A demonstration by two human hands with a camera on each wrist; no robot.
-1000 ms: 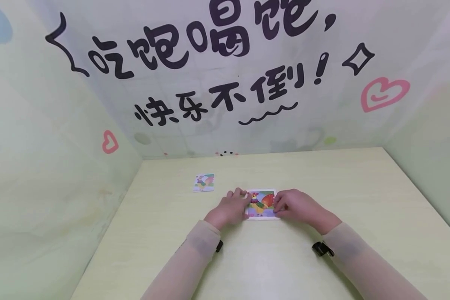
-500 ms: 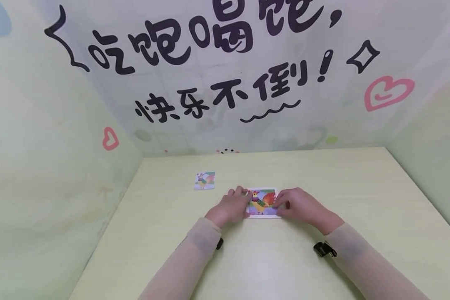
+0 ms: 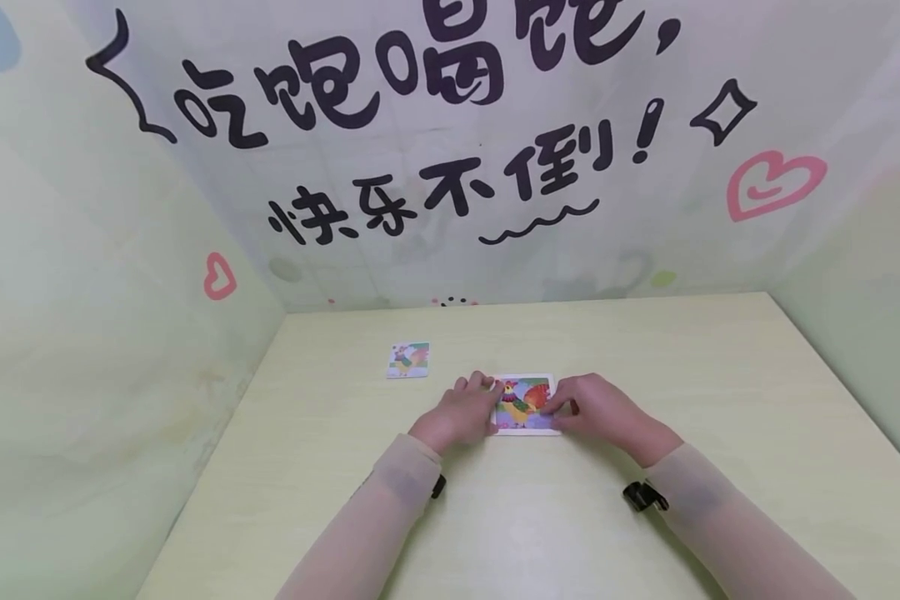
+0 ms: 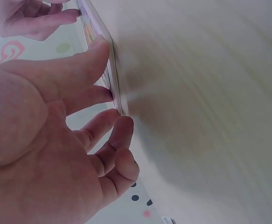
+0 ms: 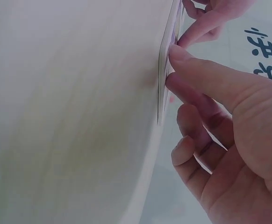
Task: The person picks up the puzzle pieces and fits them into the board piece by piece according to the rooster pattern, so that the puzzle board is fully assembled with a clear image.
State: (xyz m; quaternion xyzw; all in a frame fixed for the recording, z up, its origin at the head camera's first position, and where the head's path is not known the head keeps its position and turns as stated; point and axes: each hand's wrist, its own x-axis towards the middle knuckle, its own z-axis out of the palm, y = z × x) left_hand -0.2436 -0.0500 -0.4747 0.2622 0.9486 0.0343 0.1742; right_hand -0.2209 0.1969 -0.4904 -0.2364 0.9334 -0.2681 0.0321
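Note:
A white-rimmed puzzle [image 3: 523,403] with a bright rooster picture lies flat on the table. My left hand [image 3: 459,412] holds its left side, the thumb at the near edge and the fingers around the far corner; its edge [image 4: 101,25] shows beside that thumb in the left wrist view. At the right side, my right hand [image 3: 600,414] rests curled, thumb and index finger close together on the lower right of the picture. Its fingertips touch the board [image 5: 163,65] in the right wrist view. Whether a separate piece sits under them is hidden.
A paler rooster card [image 3: 408,360] lies behind and left of the puzzle. Fabric walls with black lettering [image 3: 450,187] and pink hearts enclose the table [image 3: 510,533] at the back and both sides.
The right index finger has slid slightly left over the picture. My left hand and the puzzle stay in place; the view shifted a little.

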